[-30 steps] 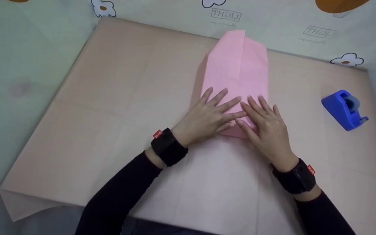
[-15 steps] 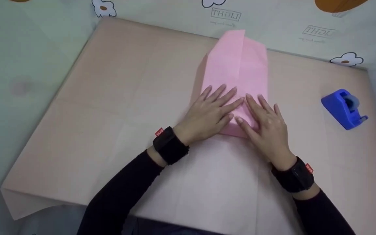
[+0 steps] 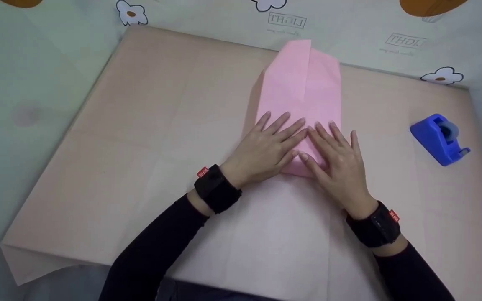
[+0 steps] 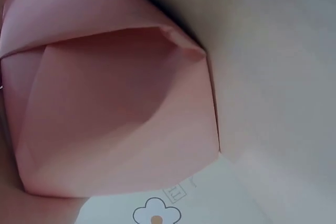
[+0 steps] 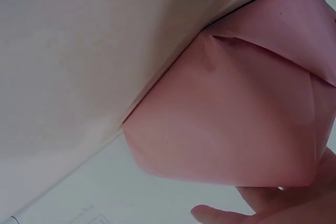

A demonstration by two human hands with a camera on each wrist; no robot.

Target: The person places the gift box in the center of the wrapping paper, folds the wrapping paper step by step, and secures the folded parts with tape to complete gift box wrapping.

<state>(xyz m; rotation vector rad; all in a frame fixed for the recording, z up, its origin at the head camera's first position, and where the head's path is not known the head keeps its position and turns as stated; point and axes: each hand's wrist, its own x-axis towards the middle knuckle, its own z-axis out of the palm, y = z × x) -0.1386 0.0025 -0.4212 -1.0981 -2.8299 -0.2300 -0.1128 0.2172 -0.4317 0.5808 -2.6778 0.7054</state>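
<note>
A pink paper package (image 3: 322,90) lies lengthwise on the table, with an overlapping seam running down its far half. My left hand (image 3: 262,150) rests on the left part of its near end, fingers spread and straight. On the right part lies my right hand (image 3: 341,165), also with straight fingers, its thumb tip close to the left thumb. The index fingertips almost meet over the middle. In the left wrist view, the end of the package (image 4: 121,87) shows folded flaps with a slack opening. The right wrist view shows folded paper (image 5: 236,114) too, with fingers (image 5: 283,208) along its edge.
A blue tape dispenser (image 3: 439,140) with a roll in it stands at the right of the table. The table has a pale beige cover (image 3: 132,125), its front left corner hanging loose. Behind it is a wall covering printed with flowers (image 3: 131,13).
The left index finger has shifted up and away from the right thumb, and the fingers of both hands have slid slightly over the paper. The package stays in about the same place.
</note>
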